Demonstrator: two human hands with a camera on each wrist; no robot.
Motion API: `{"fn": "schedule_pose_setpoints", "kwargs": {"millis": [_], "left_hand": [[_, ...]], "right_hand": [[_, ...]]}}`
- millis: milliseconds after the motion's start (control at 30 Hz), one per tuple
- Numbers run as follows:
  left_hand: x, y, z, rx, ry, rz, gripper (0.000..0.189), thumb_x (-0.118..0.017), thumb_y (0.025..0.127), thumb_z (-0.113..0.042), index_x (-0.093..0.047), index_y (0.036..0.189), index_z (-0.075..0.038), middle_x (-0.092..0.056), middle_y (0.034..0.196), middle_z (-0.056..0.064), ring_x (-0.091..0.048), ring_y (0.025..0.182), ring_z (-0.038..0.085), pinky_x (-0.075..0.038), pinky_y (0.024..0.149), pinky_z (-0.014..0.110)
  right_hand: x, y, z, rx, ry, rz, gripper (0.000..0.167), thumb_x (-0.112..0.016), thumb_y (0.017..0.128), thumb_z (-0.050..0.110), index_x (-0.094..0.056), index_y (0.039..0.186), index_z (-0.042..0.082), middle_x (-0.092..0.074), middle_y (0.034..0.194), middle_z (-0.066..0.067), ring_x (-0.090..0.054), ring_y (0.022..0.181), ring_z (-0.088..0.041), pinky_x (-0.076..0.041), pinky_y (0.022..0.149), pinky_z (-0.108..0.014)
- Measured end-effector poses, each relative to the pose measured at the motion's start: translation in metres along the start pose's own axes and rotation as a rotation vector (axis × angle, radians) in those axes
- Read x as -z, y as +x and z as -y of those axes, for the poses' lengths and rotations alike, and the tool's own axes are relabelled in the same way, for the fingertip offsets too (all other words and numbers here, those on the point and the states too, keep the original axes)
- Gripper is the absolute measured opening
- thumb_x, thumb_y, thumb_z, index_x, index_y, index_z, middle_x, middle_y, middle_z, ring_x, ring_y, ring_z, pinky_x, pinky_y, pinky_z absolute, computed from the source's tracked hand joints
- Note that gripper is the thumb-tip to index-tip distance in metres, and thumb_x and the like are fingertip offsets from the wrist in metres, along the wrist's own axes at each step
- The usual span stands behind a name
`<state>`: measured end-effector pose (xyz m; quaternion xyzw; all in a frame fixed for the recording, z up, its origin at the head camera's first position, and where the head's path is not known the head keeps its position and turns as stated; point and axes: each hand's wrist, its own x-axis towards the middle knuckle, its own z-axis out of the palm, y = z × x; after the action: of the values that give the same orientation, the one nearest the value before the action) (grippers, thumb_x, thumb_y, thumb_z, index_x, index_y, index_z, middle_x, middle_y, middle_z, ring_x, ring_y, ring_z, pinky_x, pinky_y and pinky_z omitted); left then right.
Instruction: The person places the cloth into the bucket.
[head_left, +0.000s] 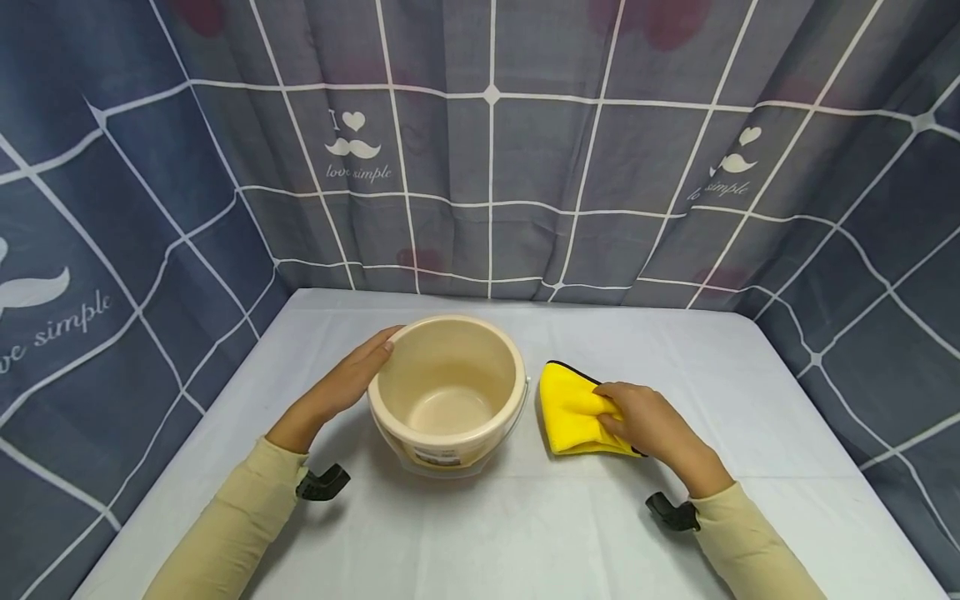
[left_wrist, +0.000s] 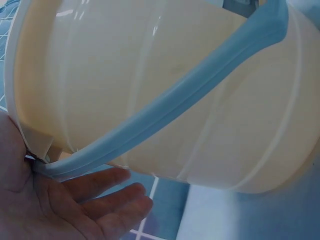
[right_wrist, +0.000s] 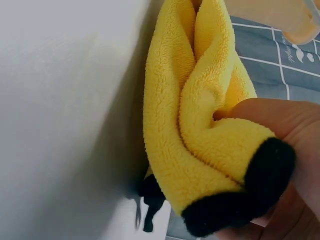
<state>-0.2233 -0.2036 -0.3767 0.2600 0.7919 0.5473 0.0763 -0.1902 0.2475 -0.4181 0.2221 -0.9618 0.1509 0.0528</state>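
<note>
A cream plastic bucket [head_left: 450,408] stands upright on the table, a label low on its near side. My left hand [head_left: 348,379] rests at its left rim, the thumb tip on the rim. In the left wrist view the pale handle [left_wrist: 165,105] slants down across the bucket wall, and several fingers [left_wrist: 117,200] stretch out loosely beside the wall. To the right of the bucket, my right hand [head_left: 648,421] pinches a folded yellow towel [head_left: 573,408] with dark edging at its near right side. The right wrist view shows the towel's thick fleece bunched between thumb and fingers.
A white cloth [head_left: 525,533] covers the table. Grey-blue gridded curtains [head_left: 540,150] hang behind the table and along both sides. Black wrist mounts [head_left: 322,483] sit at both sleeve cuffs.
</note>
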Motion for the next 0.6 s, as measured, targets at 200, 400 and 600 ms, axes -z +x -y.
{"fn": "schedule_pose_setpoints", "kwargs": {"millis": [200, 400, 600], "left_hand": [[0.000, 0.000, 0.000, 0.009, -0.004, -0.003, 0.051, -0.025, 0.114, -0.028, -0.031, 0.158, -0.004, -0.036, 0.158, 0.018, -0.032, 0.144, 0.033, -0.022, 0.116, 0.055], [-0.001, -0.001, 0.001, 0.003, 0.011, -0.013, 0.050, -0.025, 0.114, -0.027, -0.032, 0.157, -0.003, -0.038, 0.156, 0.019, -0.033, 0.143, 0.033, -0.025, 0.115, 0.053], [-0.001, -0.001, 0.001, 0.001, 0.007, -0.011, 0.050, -0.026, 0.114, -0.028, -0.033, 0.157, -0.004, -0.039, 0.156, 0.019, -0.033, 0.143, 0.033, -0.024, 0.115, 0.055]], "right_hand": [[0.006, -0.001, 0.002, 0.018, 0.003, -0.043, 0.037, -0.080, 0.085, 0.008, -0.069, 0.120, -0.001, -0.071, 0.114, -0.017, -0.067, 0.103, -0.038, -0.052, 0.090, -0.055], [0.009, -0.001, 0.004, 0.032, 0.013, -0.080, 0.035, -0.079, 0.085, 0.007, -0.070, 0.117, 0.000, -0.072, 0.111, -0.016, -0.067, 0.100, -0.036, -0.054, 0.087, -0.053], [0.012, -0.001, 0.005, 0.041, 0.016, -0.101, 0.033, -0.079, 0.085, 0.007, -0.070, 0.116, 0.000, -0.072, 0.110, -0.016, -0.068, 0.097, -0.035, -0.054, 0.086, -0.053]]}}
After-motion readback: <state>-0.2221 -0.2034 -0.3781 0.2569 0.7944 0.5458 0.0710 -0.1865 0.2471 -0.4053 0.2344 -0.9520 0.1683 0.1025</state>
